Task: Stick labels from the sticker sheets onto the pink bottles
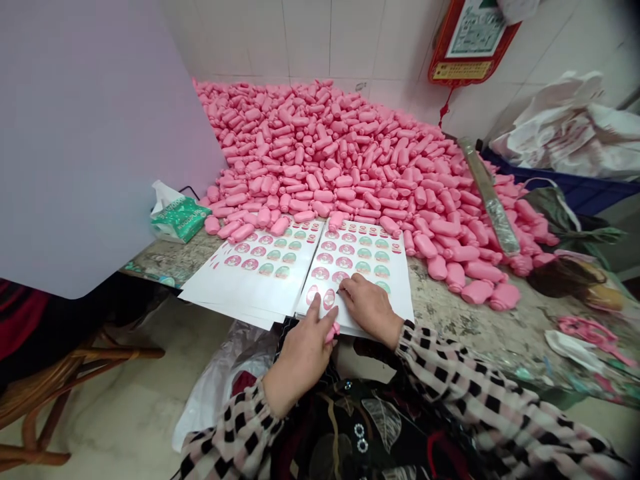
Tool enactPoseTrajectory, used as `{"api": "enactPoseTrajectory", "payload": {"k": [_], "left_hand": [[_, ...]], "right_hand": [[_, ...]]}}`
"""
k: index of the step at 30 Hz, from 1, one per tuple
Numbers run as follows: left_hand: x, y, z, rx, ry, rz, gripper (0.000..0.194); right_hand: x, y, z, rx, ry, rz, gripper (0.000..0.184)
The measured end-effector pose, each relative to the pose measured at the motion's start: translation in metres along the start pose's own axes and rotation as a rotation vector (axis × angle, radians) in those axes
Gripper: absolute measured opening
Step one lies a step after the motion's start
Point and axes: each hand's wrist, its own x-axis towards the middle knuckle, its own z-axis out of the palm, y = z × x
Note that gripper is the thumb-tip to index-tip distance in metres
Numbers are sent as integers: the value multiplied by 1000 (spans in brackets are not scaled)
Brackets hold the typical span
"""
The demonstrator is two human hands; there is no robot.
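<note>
My left hand (303, 353) is closed around a small pink plastic bottle (332, 333), most of it hidden under the fingers. Its fingertips rest at the near edge of a sticker sheet (404, 308) printed with pink and green oval labels. On that same sheet, my right hand (369, 307) has its fingers pinched together beside a pink oval sticker (329, 299) in the bottom row. Whatever is between those fingertips is too small to make out. To the left lie more overlapping sticker sheets (235, 293), partly bare of labels.
A big heap of pink bottles (320, 153) fills the table back to the tiled wall. A plastic-wrapped bar (493, 200) lies on it. A green tissue pack (181, 219) sits left, below a pale panel (100, 133). Pink scissors (595, 333) and a blue crate (575, 190) are right.
</note>
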Motion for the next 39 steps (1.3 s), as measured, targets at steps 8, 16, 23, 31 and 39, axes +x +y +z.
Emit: {"api": "enactPoseTrajectory", "payload": {"k": [8, 16, 23, 31, 39], "left_hand": [[2, 0, 5, 110, -31, -26, 55], [-1, -1, 13, 151, -8, -26, 60], [-1, -2, 21, 181, -1, -40, 63], [-2, -1, 22, 202, 33, -39, 62], [-3, -1, 23, 226, 49, -41, 62]], "right_hand": [[2, 3, 3, -25, -34, -21, 26], [-6, 5, 9, 141, -20, -6, 21], [-15, -11, 23, 227, 81, 176, 21], [-3, -12, 16, 268, 33, 240, 21], [9, -13, -18, 323, 194, 151, 22]]}}
